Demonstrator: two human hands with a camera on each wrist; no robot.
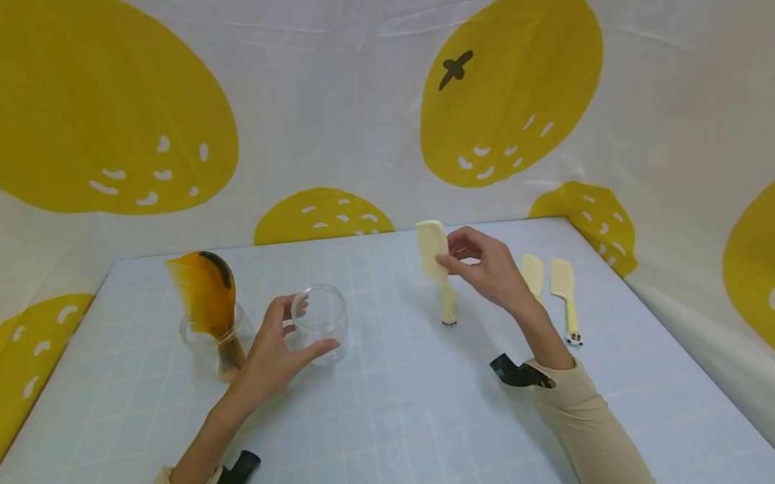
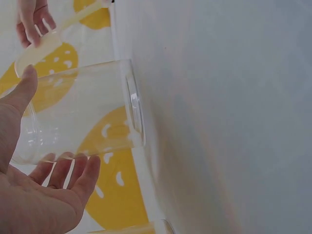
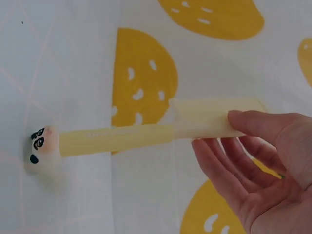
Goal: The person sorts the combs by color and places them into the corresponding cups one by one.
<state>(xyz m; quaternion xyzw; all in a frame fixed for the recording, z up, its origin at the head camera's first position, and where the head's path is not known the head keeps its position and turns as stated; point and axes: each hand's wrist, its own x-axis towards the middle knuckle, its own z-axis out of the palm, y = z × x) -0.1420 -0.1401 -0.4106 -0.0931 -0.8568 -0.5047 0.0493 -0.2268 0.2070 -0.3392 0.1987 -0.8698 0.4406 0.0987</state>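
In the head view my left hand [image 1: 269, 359] holds a clear glass cup [image 1: 332, 335] near the table's middle. The left wrist view shows the thumb on one side of this cup [image 2: 80, 107] and the other fingers bent along the opposite side. My right hand [image 1: 489, 266] pinches a pale yellow comb [image 1: 431, 241] by its wide toothed part, between thumb and fingers. That comb hangs upright with its handle [image 3: 117, 139] down. A small panda head [image 3: 43, 144] forms the handle's tip; whether it touches the table I cannot tell.
Left of the cup, an amber comb [image 1: 211, 300] leans in a second clear glass cup [image 1: 193, 341]. Two more pale yellow combs lie at the right, one [image 1: 562, 281] fully visible, the other [image 1: 533, 272] partly behind my right hand. A fruit-patterned cloth [image 1: 343, 128] hangs behind the table.
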